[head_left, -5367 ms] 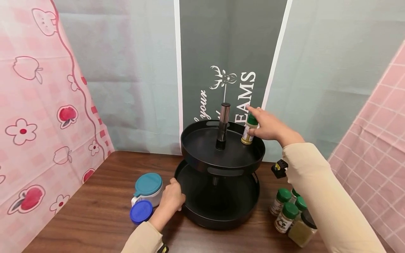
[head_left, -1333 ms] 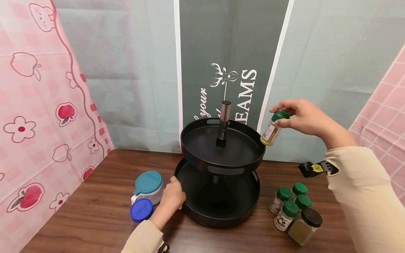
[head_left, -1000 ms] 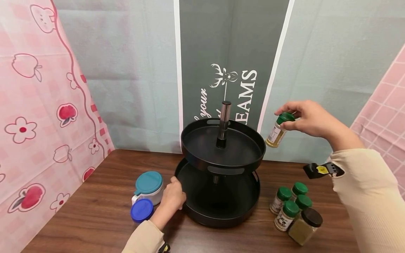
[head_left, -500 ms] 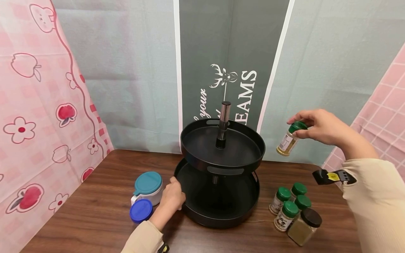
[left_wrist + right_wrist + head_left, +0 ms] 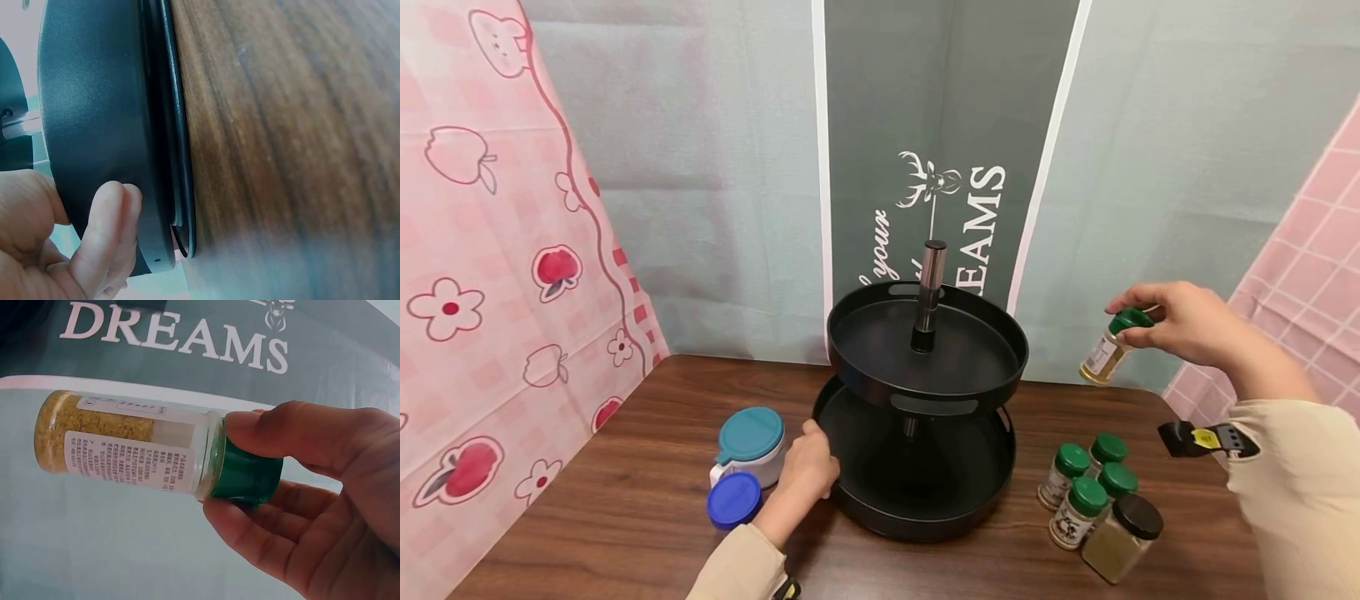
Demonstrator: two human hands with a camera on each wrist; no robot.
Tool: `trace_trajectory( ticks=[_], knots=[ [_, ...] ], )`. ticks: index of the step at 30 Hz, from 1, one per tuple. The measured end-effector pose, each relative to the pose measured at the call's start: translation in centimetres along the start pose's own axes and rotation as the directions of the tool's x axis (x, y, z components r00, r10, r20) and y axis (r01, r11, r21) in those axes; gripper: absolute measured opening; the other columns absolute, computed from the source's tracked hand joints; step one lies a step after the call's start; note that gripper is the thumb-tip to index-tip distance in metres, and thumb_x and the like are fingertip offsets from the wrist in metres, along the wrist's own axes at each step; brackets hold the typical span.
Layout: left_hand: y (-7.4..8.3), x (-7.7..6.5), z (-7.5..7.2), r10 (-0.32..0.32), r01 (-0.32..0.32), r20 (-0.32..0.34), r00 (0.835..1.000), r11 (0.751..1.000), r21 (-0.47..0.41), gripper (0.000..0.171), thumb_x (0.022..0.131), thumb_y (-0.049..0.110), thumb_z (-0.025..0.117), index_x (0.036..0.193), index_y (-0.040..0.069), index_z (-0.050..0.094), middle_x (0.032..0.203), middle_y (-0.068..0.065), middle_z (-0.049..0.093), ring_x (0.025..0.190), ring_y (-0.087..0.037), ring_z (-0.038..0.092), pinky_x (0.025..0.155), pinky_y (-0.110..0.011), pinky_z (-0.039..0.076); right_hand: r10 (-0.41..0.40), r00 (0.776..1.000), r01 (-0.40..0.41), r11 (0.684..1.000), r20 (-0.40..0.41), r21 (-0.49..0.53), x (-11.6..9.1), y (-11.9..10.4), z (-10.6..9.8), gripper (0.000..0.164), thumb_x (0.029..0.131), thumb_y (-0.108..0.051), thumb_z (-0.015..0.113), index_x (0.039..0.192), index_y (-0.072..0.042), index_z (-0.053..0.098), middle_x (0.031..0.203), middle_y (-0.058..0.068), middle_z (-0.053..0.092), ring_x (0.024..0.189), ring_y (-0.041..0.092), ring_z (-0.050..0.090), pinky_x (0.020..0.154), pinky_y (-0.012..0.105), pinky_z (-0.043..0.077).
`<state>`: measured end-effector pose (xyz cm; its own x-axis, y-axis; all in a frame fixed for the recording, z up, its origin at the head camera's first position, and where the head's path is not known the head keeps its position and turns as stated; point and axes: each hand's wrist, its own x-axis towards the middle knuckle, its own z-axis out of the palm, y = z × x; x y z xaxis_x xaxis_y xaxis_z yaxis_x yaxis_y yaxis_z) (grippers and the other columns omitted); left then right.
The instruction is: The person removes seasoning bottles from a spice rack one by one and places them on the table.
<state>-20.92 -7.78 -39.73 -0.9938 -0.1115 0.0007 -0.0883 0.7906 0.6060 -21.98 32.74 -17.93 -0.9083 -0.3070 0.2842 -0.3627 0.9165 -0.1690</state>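
My right hand (image 5: 1187, 321) pinches a spice jar (image 5: 119, 440) by its green cap, thumb on one side and fingers on the other. Yellowish seasoning shows through the clear wall beside a printed label. In the head view the jar hangs tilted in the air, right of a black two-tier turntable (image 5: 928, 521) and above the table. My left hand (image 5: 808, 467) grips the left rim of the turntable's lower tray. In the left wrist view two fingers (image 5: 106, 212) press the tray's outer wall, with the thumb over at the rim.
Several green-capped spice jars (image 5: 1075, 512) stand at the right with a square, dark-lidded jar (image 5: 1116, 542). A teal-lidded container (image 5: 752, 437) and a blue-lidded one (image 5: 735, 500) stand left of my left hand. A metal post (image 5: 931, 283) rises from the upper tray. Cloth hangs behind.
The spice jar stood on the upper tray in my right hand's grip; it has been lifted off and carried right, lately also downward. My left hand keeps its hold on the lower tray.
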Motion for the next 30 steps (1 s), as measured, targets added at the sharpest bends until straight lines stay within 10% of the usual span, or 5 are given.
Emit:
trace_trajectory(
  ticks=[17,30],
  knots=[
    [-0.3,-0.1,0.1,0.007,-0.007,-0.013,1.000,1.000,-0.018,0.047,0.075,0.004,0.061,0.112,-0.010,0.035,0.053,-0.012,0.051,0.045,-0.021,0.050,0.047,-0.031,0.045,0.014,0.999,-0.010,0.997,-0.044,0.083,-3.1,2.8,1.4,0.031,0.071,-0.006,0.073,0.098,0.001,0.063,0.076,0.010,0.066,0.063,0.004,0.056,0.052,0.031,0.045],
    [-0.5,-0.2,0.2,-0.013,0.013,0.006,1.000,0.999,-0.029,0.051,0.077,0.004,0.060,0.118,-0.011,0.033,0.059,-0.015,0.051,0.041,-0.018,0.050,0.045,-0.031,0.045,0.029,1.000,-0.028,0.998,-0.005,0.055,-5.4,4.3,2.9,0.032,0.069,-0.004,0.073,0.098,0.005,0.061,0.076,0.011,0.065,0.066,0.021,0.060,0.052,0.037,0.046]
  ],
)
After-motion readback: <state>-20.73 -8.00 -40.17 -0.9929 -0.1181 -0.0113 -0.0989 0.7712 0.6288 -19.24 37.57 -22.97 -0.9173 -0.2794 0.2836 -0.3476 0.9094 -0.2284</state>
